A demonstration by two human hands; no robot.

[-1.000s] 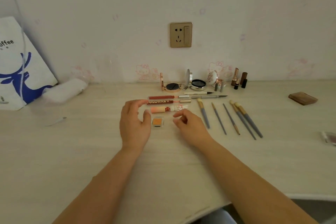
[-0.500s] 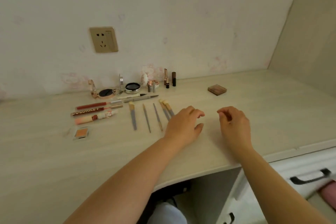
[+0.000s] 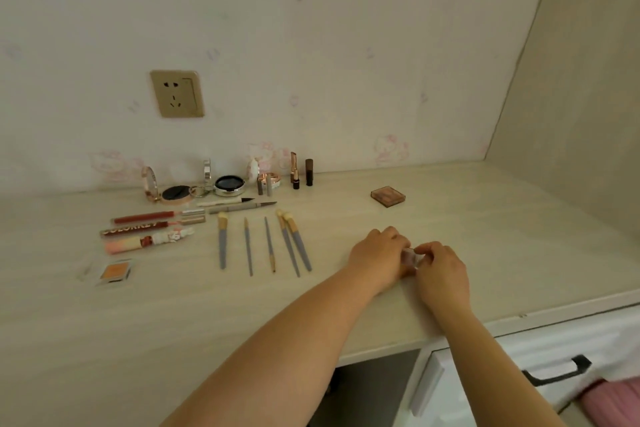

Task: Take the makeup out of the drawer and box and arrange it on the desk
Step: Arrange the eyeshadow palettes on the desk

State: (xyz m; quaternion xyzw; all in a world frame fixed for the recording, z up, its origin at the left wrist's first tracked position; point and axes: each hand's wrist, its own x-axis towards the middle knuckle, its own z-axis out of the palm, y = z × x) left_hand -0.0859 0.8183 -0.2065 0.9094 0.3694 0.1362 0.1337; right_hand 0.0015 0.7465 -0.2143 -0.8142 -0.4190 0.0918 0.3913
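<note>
**Both hands close on a small clear case, right of centre**

The left hand (image 3: 375, 255) and right hand (image 3: 440, 269) meet over the pale wood-grain table (image 3: 519, 236), fingers pinching a small clear plastic makeup case (image 3: 408, 257) between them. It lies low on the table, mostly hidden, so its long axis cannot be told. Both hands touch it equally. The row of grey-handled brushes (image 3: 266, 243) lies to the left, the brown square compact (image 3: 388, 196) above, apart.
</note>
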